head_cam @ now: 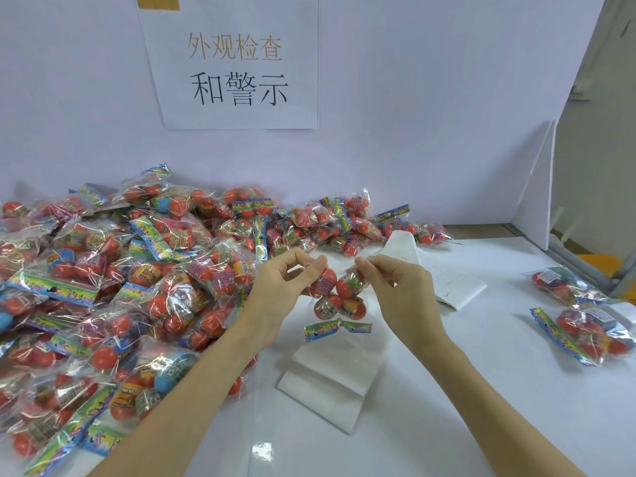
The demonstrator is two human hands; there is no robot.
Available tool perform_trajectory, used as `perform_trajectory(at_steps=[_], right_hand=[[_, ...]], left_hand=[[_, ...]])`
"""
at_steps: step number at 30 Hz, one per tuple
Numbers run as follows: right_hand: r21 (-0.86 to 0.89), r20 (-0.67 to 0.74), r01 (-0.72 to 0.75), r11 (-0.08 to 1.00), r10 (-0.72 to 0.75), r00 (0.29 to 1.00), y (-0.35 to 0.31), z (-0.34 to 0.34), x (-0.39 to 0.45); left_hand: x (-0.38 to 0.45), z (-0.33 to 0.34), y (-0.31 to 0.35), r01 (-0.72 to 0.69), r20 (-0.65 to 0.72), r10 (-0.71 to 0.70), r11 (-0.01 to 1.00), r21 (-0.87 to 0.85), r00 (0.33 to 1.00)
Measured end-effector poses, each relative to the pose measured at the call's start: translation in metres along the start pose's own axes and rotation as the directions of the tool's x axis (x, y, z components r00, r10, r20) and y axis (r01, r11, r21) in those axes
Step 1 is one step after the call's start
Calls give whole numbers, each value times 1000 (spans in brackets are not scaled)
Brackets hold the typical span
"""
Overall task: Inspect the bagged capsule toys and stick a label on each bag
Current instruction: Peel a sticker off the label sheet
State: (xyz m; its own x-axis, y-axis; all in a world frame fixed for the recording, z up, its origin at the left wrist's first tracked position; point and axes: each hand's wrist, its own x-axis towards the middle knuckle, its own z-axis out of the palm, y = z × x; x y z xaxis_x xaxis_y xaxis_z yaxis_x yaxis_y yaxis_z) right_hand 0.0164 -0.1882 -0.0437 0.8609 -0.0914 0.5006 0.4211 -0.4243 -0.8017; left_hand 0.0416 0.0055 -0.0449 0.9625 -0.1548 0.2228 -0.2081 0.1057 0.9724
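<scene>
A clear bag of red capsule toys (335, 297) hangs upside down above the table's middle, its colourful header strip at the bottom. My left hand (285, 287) pinches the bag's upper left edge. My right hand (395, 284) pinches its upper right edge. A big heap of similar bagged capsule toys (120, 270) covers the left side of the table. Two more bags (585, 325) lie apart at the right. A long white label sheet strip (330, 380) lies under the held bag.
A white table (481, 407) bears everything. A paper sign with Chinese characters (237, 63) hangs on the back wall. A white partition board (537, 187) stands at the right rear. A lined paper sheet (454, 284) lies right of my hands.
</scene>
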Motion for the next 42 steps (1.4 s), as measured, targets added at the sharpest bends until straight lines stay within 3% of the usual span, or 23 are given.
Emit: perform_trajectory(at_steps=[3, 6, 8, 14, 16, 21, 25, 29, 34, 38, 42], right_hand=[[5, 62, -42, 999, 42, 997, 0, -3, 1], [235, 240, -280, 931, 223, 945, -5, -3, 2], [319, 270, -358, 878, 278, 922, -6, -3, 2], [284, 238, -284, 916, 220, 946, -4, -1, -1], [277, 233, -270, 922, 208, 950, -6, 0, -1], [326, 269, -414, 850, 336, 903, -5, -3, 4], [429, 293, -490, 759, 396, 870, -3, -5, 4], [460, 331, -520, 720, 404, 853, -4, -8, 5], [471, 274, -497, 729, 414, 868, -5, -6, 4], [454, 206, -436, 777, 385, 900, -3, -5, 5], [470, 113, -400, 787, 396, 911, -2, -2, 5]], left_hand=[[-1, 0, -1, -7, -1, 7, 1000, 5, 1000], [0, 0, -1, -28, -48, 29, 999, 32, 998], [0, -1, -1, -26, -52, 27, 999, 21, 998], [-2, 1, -1, -49, 103, 37, 993, 109, 994], [-2, 1, -3, -51, 86, 39, 990, 135, 996], [2, -4, -6, -10, -96, 17, 997, 71, 995], [4, -5, -8, 85, -44, -85, 996, 3, 995], [2, -3, -6, 69, -15, -69, 997, 16, 998], [1, -4, -4, 30, -19, -28, 994, 104, 999], [-1, -2, -3, -86, 27, 82, 969, 230, 996], [-3, 0, 1, -79, 42, 71, 974, 212, 997]])
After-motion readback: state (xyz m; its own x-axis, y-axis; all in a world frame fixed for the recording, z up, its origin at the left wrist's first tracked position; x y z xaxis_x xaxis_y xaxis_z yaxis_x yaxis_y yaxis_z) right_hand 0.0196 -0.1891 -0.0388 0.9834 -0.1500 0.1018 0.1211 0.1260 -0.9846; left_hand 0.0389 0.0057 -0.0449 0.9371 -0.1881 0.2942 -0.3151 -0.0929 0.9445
